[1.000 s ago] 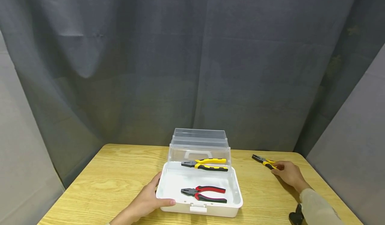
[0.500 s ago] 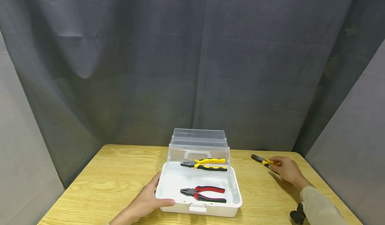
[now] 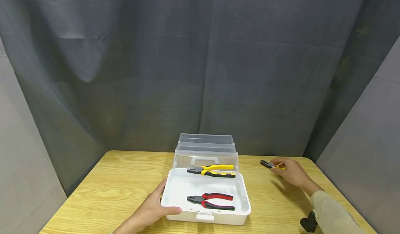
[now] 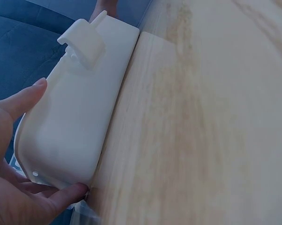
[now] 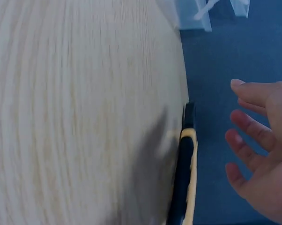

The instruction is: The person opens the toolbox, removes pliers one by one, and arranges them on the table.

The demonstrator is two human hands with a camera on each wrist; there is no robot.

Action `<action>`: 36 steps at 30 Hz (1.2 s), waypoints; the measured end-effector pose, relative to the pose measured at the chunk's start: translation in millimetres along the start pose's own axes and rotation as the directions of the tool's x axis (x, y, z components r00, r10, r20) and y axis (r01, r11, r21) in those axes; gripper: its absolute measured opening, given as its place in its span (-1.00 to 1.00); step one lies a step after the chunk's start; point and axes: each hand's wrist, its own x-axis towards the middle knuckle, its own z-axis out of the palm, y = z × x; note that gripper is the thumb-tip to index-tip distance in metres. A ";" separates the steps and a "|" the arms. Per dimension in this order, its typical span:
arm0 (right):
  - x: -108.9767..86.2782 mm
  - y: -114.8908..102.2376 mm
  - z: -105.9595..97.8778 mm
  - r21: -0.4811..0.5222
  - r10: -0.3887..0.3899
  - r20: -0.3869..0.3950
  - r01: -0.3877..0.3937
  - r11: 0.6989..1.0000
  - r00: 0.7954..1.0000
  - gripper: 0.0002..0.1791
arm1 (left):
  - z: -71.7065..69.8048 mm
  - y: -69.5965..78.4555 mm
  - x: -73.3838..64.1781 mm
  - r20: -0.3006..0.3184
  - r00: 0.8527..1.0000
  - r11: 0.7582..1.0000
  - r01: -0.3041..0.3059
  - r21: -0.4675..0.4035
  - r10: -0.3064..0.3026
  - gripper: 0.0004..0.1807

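Observation:
My left hand (image 3: 153, 206) grips the front left corner of an open white toolbox (image 3: 184, 216), its thumb on the front and its fingers round the side. The left wrist view shows the same hold, with the latch (image 4: 85, 44) farther along the front wall. Inside the box lie red-and-black pliers (image 3: 195, 199) near the front and yellow-and-black pliers (image 3: 218, 174) at the back. My right hand (image 3: 292, 173) is over another pair of yellow-and-black pliers (image 3: 267, 164) at the table's back right. In the right wrist view, its spread fingers (image 5: 244, 124) hover apart from these pliers (image 5: 182, 173).
The clear lid (image 3: 206, 148) stands tipped back behind the box. A wooden table (image 3: 118, 182) carries everything. Grey curtain (image 3: 156, 88) hangs right behind the table's back edge. A black wrist device (image 3: 308, 222) sits at the right sleeve (image 3: 331, 213).
My right hand has moved up and left along the pliers, from the handle ends toward their head. The left hand and the box hold still.

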 end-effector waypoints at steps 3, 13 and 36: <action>2.9 -11.1 -0.3 0.045 -0.027 -0.004 0.027 0.999 1.000 -0.61 | 0.0 -0.7 0.2 0.002 1.000 1.000 0.000 -0.005 0.000 0.28; 16.3 -53.3 -1.2 0.067 -0.102 0.000 0.101 0.993 0.995 -0.65 | 0.6 -1.9 -0.1 -0.001 1.000 1.000 -0.017 -0.015 0.017 0.28; 40.5 -127.1 19.6 0.093 -0.273 0.130 0.262 0.961 0.953 -0.63 | 0.6 -1.7 1.5 0.006 1.000 1.000 -0.011 -0.017 0.011 0.27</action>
